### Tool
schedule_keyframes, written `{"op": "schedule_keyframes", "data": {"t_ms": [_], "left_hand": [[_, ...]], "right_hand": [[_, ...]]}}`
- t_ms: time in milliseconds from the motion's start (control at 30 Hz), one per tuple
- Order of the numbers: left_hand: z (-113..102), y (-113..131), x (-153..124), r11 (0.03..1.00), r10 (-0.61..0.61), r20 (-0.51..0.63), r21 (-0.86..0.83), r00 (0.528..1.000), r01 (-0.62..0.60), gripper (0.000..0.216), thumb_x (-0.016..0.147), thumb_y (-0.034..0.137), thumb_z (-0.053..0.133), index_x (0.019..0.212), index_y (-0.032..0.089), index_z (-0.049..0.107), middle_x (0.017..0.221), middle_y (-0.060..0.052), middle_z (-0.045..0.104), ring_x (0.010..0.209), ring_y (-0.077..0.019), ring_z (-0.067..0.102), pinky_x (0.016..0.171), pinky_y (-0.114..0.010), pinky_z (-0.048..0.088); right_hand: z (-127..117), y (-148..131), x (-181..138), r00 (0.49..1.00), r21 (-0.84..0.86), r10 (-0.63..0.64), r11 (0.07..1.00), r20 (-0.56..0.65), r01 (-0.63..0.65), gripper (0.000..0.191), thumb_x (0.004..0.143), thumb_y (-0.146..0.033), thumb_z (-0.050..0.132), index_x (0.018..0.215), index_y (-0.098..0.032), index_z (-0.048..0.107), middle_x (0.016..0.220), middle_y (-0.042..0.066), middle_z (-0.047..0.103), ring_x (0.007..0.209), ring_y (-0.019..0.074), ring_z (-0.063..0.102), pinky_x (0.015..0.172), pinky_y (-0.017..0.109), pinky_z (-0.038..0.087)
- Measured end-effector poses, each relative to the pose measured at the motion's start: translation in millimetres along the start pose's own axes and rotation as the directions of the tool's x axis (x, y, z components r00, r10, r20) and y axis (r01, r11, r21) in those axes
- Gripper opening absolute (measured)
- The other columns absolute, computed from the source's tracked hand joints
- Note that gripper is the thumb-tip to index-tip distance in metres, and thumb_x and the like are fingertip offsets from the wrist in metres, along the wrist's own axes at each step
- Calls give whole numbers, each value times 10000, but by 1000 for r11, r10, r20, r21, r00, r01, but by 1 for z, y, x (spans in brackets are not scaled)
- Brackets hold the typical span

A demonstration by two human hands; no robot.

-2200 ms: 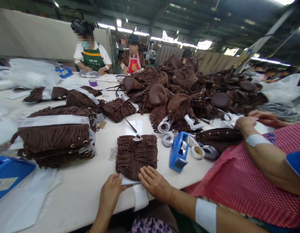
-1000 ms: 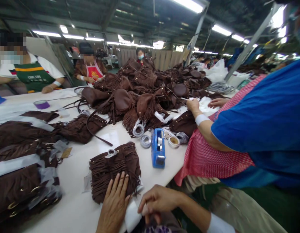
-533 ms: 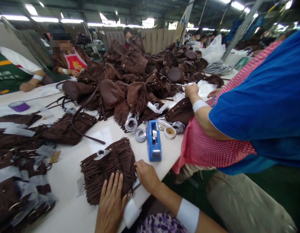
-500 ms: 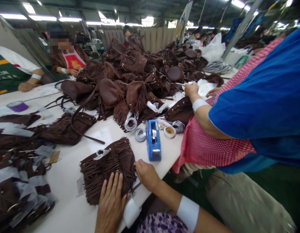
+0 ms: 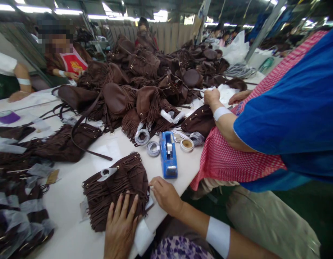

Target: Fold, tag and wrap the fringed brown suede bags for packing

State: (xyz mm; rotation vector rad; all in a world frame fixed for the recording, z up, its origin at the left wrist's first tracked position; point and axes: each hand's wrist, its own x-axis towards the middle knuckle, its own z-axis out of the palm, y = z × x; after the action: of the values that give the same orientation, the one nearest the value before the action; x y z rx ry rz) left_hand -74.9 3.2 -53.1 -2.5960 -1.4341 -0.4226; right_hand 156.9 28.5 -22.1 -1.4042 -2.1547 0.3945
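Left to right: a stack of banded brown fringed bags (image 5: 18, 205) lies at the left of the white worktable (image 5: 69, 237). Near the table's front edge lies a single brown fringed suede bag (image 5: 115, 187), flat, with a white wrapped fitting (image 5: 107, 173) at its upper edge. The left hand (image 5: 120, 228) rests on the bag's near edge, palm down, fingers (image 5: 126, 203) spread and flat, gripping nothing. A white paper strip (image 5: 142, 237) shows just beside this hand at the table edge. The right hand (image 5: 165, 194) touches the bag's right edge, fingers curled toward the fringe; whether they pinch anything cannot be told. Beyond it stand a blue tape dispenser (image 5: 168, 154) and a tape roll (image 5: 187, 144); a co-worker in a red checked apron (image 5: 226, 162) works at the right. The bag appears soft, limp and light, with loose fringe that may snag or shift; it is judged best held by the firmer body edges or pressed flat, not by the tassels.
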Motion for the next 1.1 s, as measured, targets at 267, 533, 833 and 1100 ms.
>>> {"op": "schedule_keyframes", "data": {"t_ms": [267,533,833,1100], "left_hand": [[-2,1,-1,1000,-2,-1,2,1000,2,635,913,304,511,1510,241,305,1562,-125,357,1456,-330,289,1165,-579,236],[34,-16,-3,988,117,-229,122,966,-91,721,816,602,594,1426,239,471,1394,-114,577,1483,-274,238,1226,-475,115],[36,-20,-3,983,147,-251,141,957,-114,717,806,632,592,1408,255,496,1335,-106,624,1485,-273,230,1227,-471,109],[13,-4,-4,999,-4,-70,37,998,6,653,881,415,577,1482,267,370,1514,-95,448,1445,-287,322,1210,-495,150]], "right_hand": [[17,13,19,983,50,-179,983,37,178,242,939,-88,430,1137,-155,553,1137,109,625,1070,203,549,947,347,464],[-3,16,37,954,141,-260,961,150,239,289,751,-38,457,985,-193,522,953,59,587,905,211,509,816,337,428],[-12,26,57,916,430,-322,881,238,198,353,674,-25,449,969,-214,492,949,25,575,884,176,510,804,293,400],[-7,31,40,959,416,-257,890,121,186,280,752,-15,475,948,-211,520,977,45,563,942,185,520,853,301,421]]}}
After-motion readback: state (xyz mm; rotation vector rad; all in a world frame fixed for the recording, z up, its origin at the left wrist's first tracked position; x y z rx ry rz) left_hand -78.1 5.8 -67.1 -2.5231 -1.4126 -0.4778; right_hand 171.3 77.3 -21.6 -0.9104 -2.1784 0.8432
